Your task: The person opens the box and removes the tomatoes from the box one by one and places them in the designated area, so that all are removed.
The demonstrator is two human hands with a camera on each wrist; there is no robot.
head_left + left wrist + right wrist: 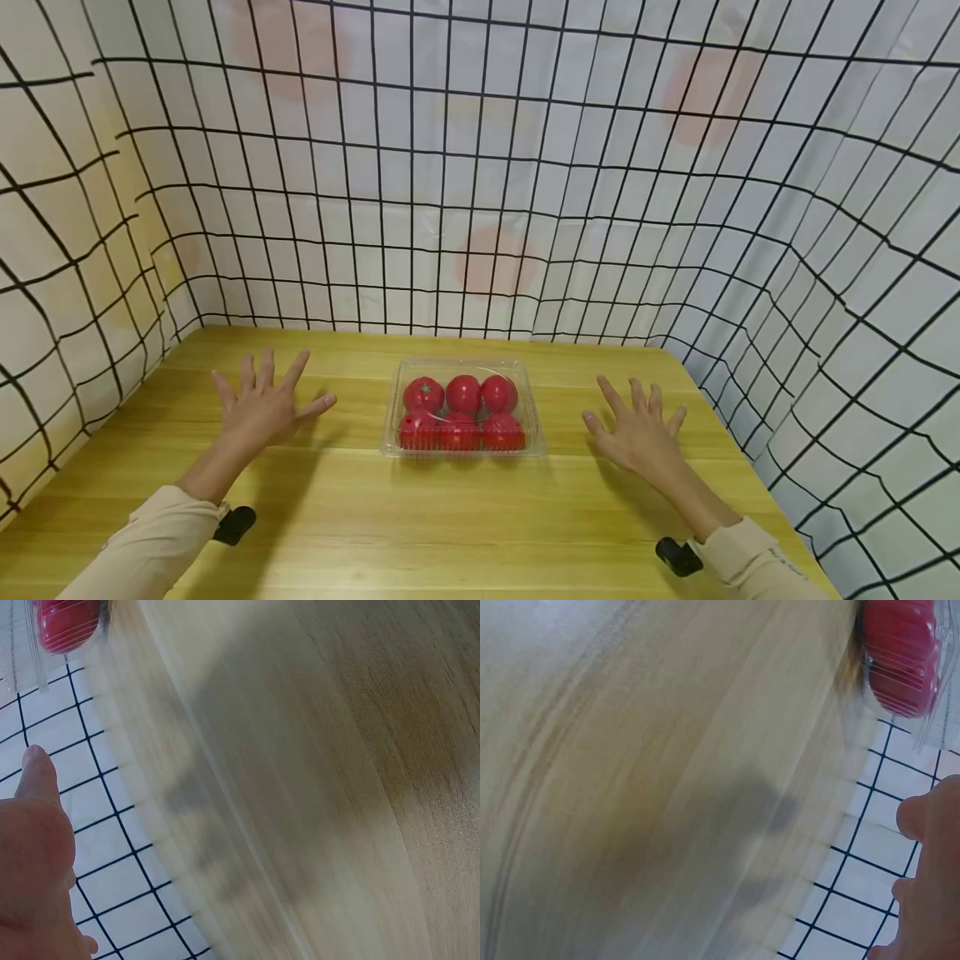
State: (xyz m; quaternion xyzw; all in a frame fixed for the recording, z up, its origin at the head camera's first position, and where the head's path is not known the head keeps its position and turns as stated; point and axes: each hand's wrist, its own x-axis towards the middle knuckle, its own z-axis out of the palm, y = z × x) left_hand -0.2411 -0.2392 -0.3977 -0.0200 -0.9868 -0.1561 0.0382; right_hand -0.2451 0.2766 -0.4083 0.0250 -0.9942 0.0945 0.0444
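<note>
A clear plastic clamshell box (536, 425) stands mid-table with several red tomatoes (458, 432) inside, set in two rows; one at the back left shows a green star-shaped stem mark. To its left my left hand (264, 410) is held over the table with fingers spread, apart from the box and holding nothing. On the other side my right hand (641, 435) is spread the same way, also holding nothing. Both wrist views catch a corner of the box, with tomatoes (69, 622) at top left in one and tomatoes (900, 656) at top right in the other.
The wooden table (450, 525) ends at a white backdrop (487, 192) covered by black grid lines, which rises at the back and both sides. Black wrist-camera mounts sit under the left cuff (236, 525) and right cuff (678, 557).
</note>
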